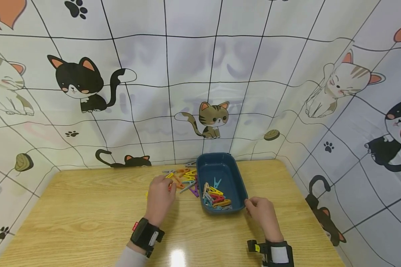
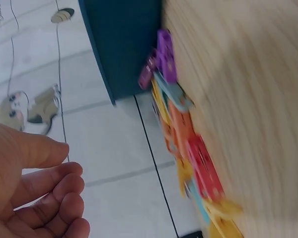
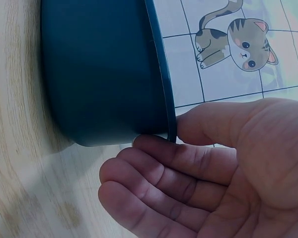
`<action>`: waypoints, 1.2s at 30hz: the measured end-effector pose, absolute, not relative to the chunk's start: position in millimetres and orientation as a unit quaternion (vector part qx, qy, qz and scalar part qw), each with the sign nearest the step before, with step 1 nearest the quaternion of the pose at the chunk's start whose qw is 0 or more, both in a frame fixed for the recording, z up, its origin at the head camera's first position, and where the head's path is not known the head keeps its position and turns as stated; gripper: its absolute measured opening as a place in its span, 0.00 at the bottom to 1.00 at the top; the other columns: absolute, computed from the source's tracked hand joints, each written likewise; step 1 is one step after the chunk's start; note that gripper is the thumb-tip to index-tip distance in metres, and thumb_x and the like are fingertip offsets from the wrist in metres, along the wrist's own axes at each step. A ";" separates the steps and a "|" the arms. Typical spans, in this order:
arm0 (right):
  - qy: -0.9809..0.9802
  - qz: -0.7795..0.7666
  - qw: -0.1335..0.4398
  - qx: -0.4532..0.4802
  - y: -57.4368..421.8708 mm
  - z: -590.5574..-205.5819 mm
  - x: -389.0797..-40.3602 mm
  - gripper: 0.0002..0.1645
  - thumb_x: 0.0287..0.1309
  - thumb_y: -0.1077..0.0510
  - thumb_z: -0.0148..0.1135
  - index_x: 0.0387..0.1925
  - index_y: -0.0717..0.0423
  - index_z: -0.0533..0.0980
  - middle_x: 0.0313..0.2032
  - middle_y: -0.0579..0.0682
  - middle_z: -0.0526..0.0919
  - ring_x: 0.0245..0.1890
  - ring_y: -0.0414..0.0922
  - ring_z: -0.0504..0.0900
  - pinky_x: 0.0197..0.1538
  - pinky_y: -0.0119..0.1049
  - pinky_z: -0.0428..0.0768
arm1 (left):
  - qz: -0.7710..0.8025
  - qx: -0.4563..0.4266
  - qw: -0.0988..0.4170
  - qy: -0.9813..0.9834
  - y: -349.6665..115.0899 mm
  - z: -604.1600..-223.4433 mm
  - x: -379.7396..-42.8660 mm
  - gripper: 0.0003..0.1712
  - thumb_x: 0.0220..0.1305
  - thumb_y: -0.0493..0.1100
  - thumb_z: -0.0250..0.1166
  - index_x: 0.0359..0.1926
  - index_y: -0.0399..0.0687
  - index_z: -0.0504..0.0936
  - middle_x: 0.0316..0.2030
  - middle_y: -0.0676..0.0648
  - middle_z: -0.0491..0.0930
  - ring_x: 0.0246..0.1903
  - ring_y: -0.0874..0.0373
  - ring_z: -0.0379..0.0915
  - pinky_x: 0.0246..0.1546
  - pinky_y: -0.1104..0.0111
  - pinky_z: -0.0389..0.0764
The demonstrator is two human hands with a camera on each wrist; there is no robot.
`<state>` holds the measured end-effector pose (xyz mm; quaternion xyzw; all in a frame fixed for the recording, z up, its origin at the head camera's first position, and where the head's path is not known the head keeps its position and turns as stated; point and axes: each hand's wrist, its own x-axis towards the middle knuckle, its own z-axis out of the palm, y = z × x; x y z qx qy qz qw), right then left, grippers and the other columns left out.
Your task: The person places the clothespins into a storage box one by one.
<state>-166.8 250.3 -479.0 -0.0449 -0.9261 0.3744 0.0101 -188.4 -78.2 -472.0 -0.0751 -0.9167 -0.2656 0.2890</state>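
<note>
My right hand point(image 1: 262, 216) pinches the rim of a dark blue plastic basket point(image 1: 238, 173) at its near right corner. In the right wrist view the thumb lies on one side of the rim and the index finger on the other. Inside the basket, clothespins point(image 1: 217, 196) of several colours are heaped toward the near end. My left hand point(image 1: 159, 198) hovers over a loose pile of clothespins point(image 1: 188, 174) left of the basket, its fingers loosely curled and holding nothing. A red clothespin point(image 2: 204, 166) and a purple clothespin point(image 2: 166, 56) show in the left wrist view.
The pile lies on a light wooden table point(image 1: 97, 207), close against the basket's left wall. Behind the table's back edge hangs a white curtain point(image 1: 147, 129) printed with cats and grid lines. More of it closes off both sides.
</note>
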 end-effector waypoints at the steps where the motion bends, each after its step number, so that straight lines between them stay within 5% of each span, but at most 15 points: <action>1: -0.926 0.374 0.011 -0.045 250.1 -478.9 -166.6 0.16 0.69 0.60 0.60 0.25 0.62 0.83 0.18 0.46 0.77 0.20 0.42 0.70 0.26 0.35 0.66 | -0.262 -0.070 0.290 -0.918 -82.8 -473.2 -188.4 0.04 0.58 0.32 0.74 0.29 0.34 0.88 0.23 0.45 0.75 0.26 0.52 0.70 0.30 0.61 0.71; 22: -0.926 0.373 0.006 -0.051 250.0 -477.3 -165.8 0.16 0.69 0.60 0.60 0.25 0.62 0.82 0.17 0.46 0.77 0.21 0.42 0.71 0.27 0.35 0.66 | -0.218 0.002 0.238 -0.947 -141.1 -497.7 -180.0 0.06 0.51 0.28 0.73 0.31 0.26 0.87 0.27 0.35 0.80 0.26 0.44 0.73 0.33 0.53 0.74; 36: -0.925 0.378 0.003 -0.049 250.0 -476.7 -166.4 0.16 0.70 0.60 0.59 0.26 0.62 0.83 0.19 0.47 0.79 0.21 0.42 0.71 0.27 0.36 0.67 | -0.180 0.011 0.204 -0.962 -148.1 -500.9 -180.8 0.02 0.50 0.26 0.72 0.27 0.28 0.86 0.23 0.40 0.79 0.26 0.45 0.73 0.32 0.53 0.74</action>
